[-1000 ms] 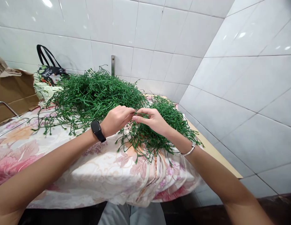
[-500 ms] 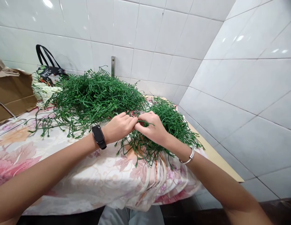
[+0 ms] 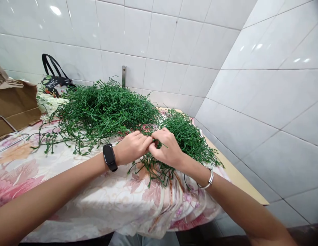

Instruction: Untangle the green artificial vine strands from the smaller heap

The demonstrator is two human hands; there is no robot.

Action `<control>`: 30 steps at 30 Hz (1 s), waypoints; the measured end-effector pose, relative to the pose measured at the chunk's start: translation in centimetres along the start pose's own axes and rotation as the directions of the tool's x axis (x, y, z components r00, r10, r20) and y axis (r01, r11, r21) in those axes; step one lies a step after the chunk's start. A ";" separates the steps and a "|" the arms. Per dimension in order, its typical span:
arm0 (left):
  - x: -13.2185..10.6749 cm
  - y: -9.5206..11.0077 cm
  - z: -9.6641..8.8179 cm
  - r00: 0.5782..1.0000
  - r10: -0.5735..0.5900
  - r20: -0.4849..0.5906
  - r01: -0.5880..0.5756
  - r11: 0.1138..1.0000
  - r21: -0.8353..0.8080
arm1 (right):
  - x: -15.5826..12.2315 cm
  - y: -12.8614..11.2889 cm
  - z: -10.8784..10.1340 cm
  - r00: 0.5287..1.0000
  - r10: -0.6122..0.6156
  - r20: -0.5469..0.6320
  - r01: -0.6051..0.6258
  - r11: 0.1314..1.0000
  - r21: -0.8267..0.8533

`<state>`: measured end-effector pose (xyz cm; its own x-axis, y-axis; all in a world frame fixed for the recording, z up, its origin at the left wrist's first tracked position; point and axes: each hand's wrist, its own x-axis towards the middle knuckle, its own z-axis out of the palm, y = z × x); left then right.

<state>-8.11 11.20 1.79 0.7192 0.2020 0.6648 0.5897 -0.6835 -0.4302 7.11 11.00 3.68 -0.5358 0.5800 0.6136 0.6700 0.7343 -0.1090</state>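
My left hand (image 3: 132, 147), with a black watch on its wrist, and my right hand (image 3: 166, 150), with a silver bangle, meet fingertip to fingertip over the table. Both are closed in a pinch on a thin green plastic stem (image 3: 159, 142). Under and behind my right hand lies a small heap of green stems (image 3: 189, 138). A much bigger heap of the same green stems (image 3: 102, 107) spreads across the table behind my left hand.
A floral cloth (image 3: 97, 194) covers the table, whose bare tan edge (image 3: 238, 177) shows at the right by the tiled wall. A brown cardboard box (image 3: 15, 102), a metal frame (image 3: 7, 124) and a dark patterned bag (image 3: 55, 82) stand at the back left.
Both hands have dropped lower toward the cloth and drawn closer together, fingers curling tighter round the stem. The heaps have not moved.
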 end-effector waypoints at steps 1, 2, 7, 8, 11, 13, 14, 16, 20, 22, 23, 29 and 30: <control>0.0 0.0 -0.1 1.000 -0.002 -0.002 0.002 1.000 -0.004 | 0.0 -0.1 0.0 1.000 0.004 0.001 -0.004 1.000 0.009; 0.0 0.1 -0.2 1.000 -0.003 -0.002 0.003 1.000 -0.007 | 0.0 -0.1 -0.1 1.000 0.007 0.002 -0.007 1.000 0.018; -0.1 0.3 -0.4 0.999 -0.043 -0.008 0.042 0.999 -0.026 | -0.1 -0.4 -0.1 1.000 0.010 0.003 -0.010 0.999 0.053; -0.2 0.4 -0.3 0.998 -0.053 -0.013 0.053 0.998 -0.030 | -0.1 -0.4 -0.1 1.000 0.010 0.003 -0.011 0.998 0.057; -0.4 0.5 -0.1 0.995 -0.093 -0.029 0.091 0.995 -0.042 | -0.1 -0.3 0.0 1.000 0.014 -0.015 -0.013 0.998 0.055; -0.4 0.4 0.0 0.988 -0.152 -0.036 0.150 0.987 -0.056 | 0.0 0.0 0.0 0.999 -0.001 -0.042 0.003 0.999 0.045; -0.4 0.3 0.0 0.981 -0.192 -0.039 0.189 0.980 -0.062 | 0.0 0.2 0.0 0.999 -0.016 -0.050 0.018 0.999 0.036; -0.4 0.0 0.1 0.963 -0.264 -0.053 0.259 0.962 -0.081 | 0.1 0.5 0.0 0.998 -0.053 -0.036 0.054 0.998 0.012; -0.4 -0.6 0.2 0.948 -0.298 -0.116 0.280 0.949 -0.147 | 0.1 0.8 0.2 0.995 -0.098 0.022 0.098 0.995 -0.014; -0.5 -0.6 0.3 0.948 -0.288 -0.135 0.261 0.947 -0.186 | 0.1 0.8 0.2 0.994 -0.107 0.025 0.107 0.994 -0.009; -0.5 -0.6 0.3 0.948 -0.288 -0.135 0.258 0.944 -0.203 | 0.0 0.7 0.1 0.994 -0.109 0.021 0.109 0.994 -0.007; -0.5 0.1 0.5 0.897 -0.428 -0.112 0.372 0.866 -0.335 | 0.0 0.7 0.1 0.993 -0.117 -0.017 0.117 0.993 -0.011; -0.5 0.2 0.5 0.885 -0.456 -0.094 0.395 0.843 -0.366 | 0.0 0.7 0.2 0.993 -0.116 -0.022 0.116 0.993 -0.010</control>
<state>-8.19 11.35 1.07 0.3332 0.4248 0.8417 0.6467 -0.7526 0.1238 7.48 11.60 3.51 -0.5985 0.4833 0.6390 0.6088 0.7928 -0.0295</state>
